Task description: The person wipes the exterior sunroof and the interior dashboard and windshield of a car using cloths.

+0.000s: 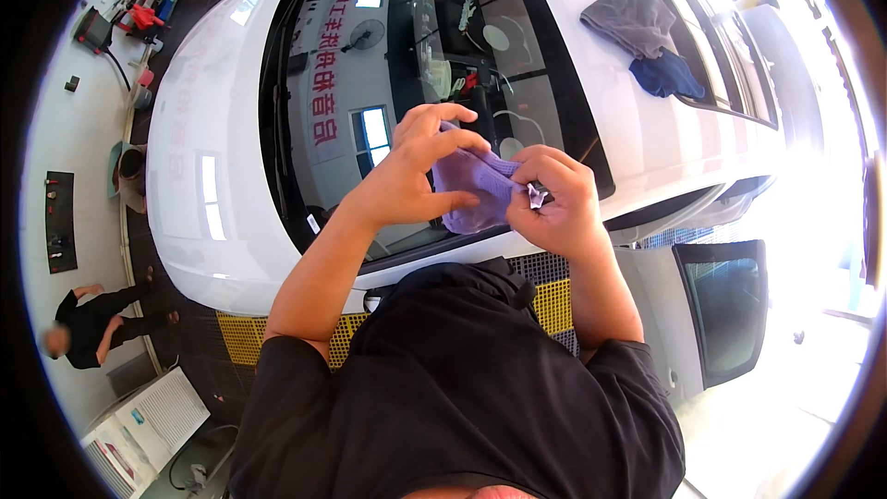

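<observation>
A purple textured cloth [478, 187] hangs in front of me, above the lower edge of the windshield [443, 34] of a white car. My right hand [554, 201] grips its right side, with a small crumpled end poking out of the fist. On the cloth's left side is my left hand [429, 170], fingers curled and apart, with the cloth between thumb and fingers; whether it pinches the cloth is unclear. A grey cloth [632, 17] and a dark blue cloth [666, 74] lie together on the car's roof.
The white hood [215, 132] stretches to the left. An open car door [721, 312] stands at the lower right. Two people are by the left wall, one in black clothes [90, 322], another near the car's front [132, 177]. A white slatted appliance [149, 430] sits at lower left.
</observation>
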### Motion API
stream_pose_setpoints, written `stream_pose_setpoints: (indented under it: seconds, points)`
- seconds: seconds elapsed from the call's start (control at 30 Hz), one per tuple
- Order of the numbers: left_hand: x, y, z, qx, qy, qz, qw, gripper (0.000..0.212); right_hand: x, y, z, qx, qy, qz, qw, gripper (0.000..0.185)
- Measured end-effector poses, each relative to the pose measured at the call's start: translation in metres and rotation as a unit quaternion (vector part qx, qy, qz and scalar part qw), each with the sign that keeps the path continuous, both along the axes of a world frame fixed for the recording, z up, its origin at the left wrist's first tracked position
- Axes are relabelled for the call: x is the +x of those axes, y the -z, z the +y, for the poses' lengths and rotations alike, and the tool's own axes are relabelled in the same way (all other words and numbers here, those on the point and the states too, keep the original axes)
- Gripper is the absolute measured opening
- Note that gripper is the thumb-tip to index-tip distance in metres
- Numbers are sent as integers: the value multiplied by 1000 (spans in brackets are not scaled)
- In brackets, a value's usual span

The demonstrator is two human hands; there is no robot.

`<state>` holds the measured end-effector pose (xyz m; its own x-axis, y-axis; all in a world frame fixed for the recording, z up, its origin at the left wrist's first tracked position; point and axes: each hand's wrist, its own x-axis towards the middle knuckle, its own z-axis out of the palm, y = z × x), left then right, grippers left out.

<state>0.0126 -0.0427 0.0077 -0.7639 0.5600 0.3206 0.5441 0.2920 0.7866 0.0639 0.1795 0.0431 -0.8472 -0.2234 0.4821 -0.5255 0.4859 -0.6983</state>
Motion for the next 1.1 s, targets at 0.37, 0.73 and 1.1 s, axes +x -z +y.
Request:
stream_pose_setpoints:
  seconds: [0.37, 0.73, 1.1]
  points:
    - [25, -24, 9, 102, -46, -71, 991, 26, 4, 0, -16, -132, -17, -53, 990, 56]
    - [35, -36, -27, 172, -47, 6, 984, 16, -2, 1, -6, 70, -69, 6, 995, 32]
    - [41, -27, -39, 211, -182, 2, 960, 20, 17, 2, 15, -94, -43, -23, 994, 28]
